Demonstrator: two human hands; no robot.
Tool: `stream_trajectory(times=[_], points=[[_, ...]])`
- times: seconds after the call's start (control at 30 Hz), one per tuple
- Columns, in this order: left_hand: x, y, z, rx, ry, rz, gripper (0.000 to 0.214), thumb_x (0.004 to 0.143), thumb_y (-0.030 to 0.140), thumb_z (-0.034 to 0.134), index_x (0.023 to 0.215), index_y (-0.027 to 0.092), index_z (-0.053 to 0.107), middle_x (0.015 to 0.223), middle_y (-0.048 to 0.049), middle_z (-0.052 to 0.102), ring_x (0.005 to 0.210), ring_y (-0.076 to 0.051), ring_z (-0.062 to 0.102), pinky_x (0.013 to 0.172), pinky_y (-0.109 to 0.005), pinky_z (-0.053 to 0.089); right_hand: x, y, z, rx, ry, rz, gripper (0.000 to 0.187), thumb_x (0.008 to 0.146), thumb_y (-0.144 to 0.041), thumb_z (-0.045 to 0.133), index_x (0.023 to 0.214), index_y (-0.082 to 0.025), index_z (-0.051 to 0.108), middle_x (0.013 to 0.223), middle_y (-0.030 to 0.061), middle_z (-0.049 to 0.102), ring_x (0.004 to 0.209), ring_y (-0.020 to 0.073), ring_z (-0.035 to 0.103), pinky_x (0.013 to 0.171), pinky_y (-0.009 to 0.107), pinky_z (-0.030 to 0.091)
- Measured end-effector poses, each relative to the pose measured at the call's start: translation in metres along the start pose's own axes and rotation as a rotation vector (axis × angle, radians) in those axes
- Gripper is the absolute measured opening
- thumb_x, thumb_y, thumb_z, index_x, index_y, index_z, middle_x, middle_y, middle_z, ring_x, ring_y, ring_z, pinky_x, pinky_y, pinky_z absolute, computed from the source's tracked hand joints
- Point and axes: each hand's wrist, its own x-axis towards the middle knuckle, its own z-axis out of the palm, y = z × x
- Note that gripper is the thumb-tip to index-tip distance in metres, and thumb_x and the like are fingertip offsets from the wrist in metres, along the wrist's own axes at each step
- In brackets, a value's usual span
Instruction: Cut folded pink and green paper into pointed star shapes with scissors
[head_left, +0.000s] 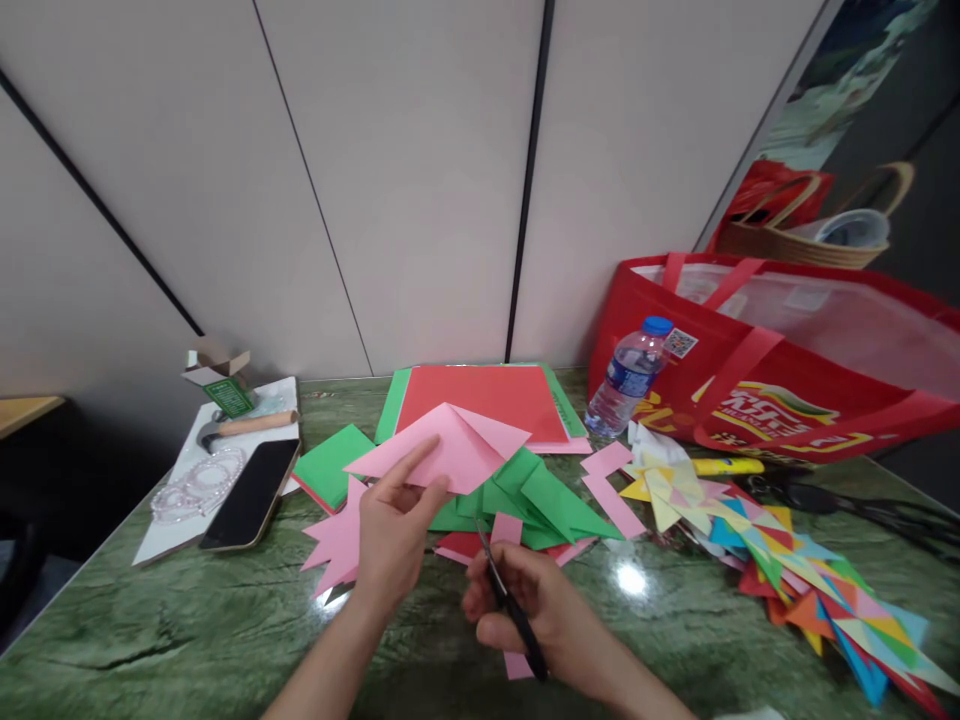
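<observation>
My left hand (pixel 396 520) grips a folded sheet of pink paper (pixel 450 445) by its lower left part, fingers behind and in front of it. The paper is raised, with a crease running down from its top point. In my right hand (pixel 525 600) is a pair of scissors (pixel 514 605) with black handles, blades pointing up and away. The scissors are apart from the held paper. Beneath both hands lie folded green paper pieces (pixel 536 500). Left of them sit zigzag-edged pink pieces (pixel 341 540), and a pink strip (pixel 517 664) shows under my right hand.
Red and green sheets (pixel 487 390) are stacked at the back. A water bottle (pixel 630 375) stands by a red bag (pixel 795 350). Colourful folded paper (pixel 817 580) fills the right side. At left lie a phone (pixel 253 495), a small hammer (pixel 251 425), beads (pixel 199 485) and a green box (pixel 225 385).
</observation>
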Motion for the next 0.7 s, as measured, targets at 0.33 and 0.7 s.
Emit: stream_trajectory(times=[0.33, 0.7], points=[[-0.014, 0.003, 0.008, 0.075, -0.106, -0.021, 0.048, 0.066, 0.023, 0.071, 0.113, 0.016, 0.064, 0.052, 0.0022, 0.061, 0.049, -0.009, 0.05, 0.047, -0.018, 0.041, -0.004, -0.011, -0.004, 0.067, -0.002, 0.026, 0.039, 0.06, -0.034, 0.079, 0.085, -0.017, 0.055, 0.074, 0.0002, 0.061, 0.067, 0.0126, 0.054, 0.061, 0.024, 0.041], [-0.013, 0.005, 0.008, 0.101, -0.199, -0.078, 0.051, 0.065, 0.019, 0.07, 0.115, 0.016, 0.062, 0.054, 0.0025, 0.061, 0.047, -0.007, 0.048, 0.047, -0.017, 0.042, -0.005, -0.017, -0.006, 0.128, 0.014, 0.073, 0.04, 0.057, -0.031, 0.082, 0.084, -0.018, 0.056, 0.07, -0.0027, 0.06, 0.063, 0.0104, 0.054, 0.06, 0.021, 0.042]])
